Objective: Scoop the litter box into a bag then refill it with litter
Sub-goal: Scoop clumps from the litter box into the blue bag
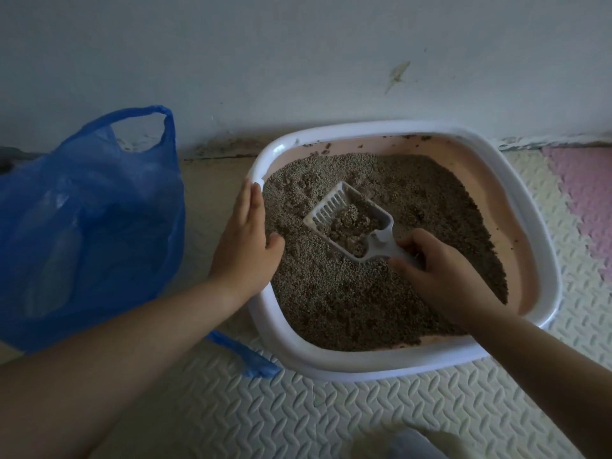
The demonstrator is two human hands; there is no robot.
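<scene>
A white-rimmed litter box (539, 226) with pink inner walls sits on the floor against the wall, filled with grey-brown litter (347, 309). My right hand (437, 270) grips the handle of a white slotted scoop (334, 203), which holds a clump of litter above the surface. My left hand (245, 243) rests flat on the box's left rim, fingers straight and thumb over the litter. A blue plastic bag (86, 226) stands open to the left of the box, one handle up against the wall.
The box stands on an embossed foam mat (331, 415), cream with a pink tile (586, 193) at the right. A pale wall (298, 61) runs right behind the box. A blurred pale object (407, 442) lies at the bottom edge.
</scene>
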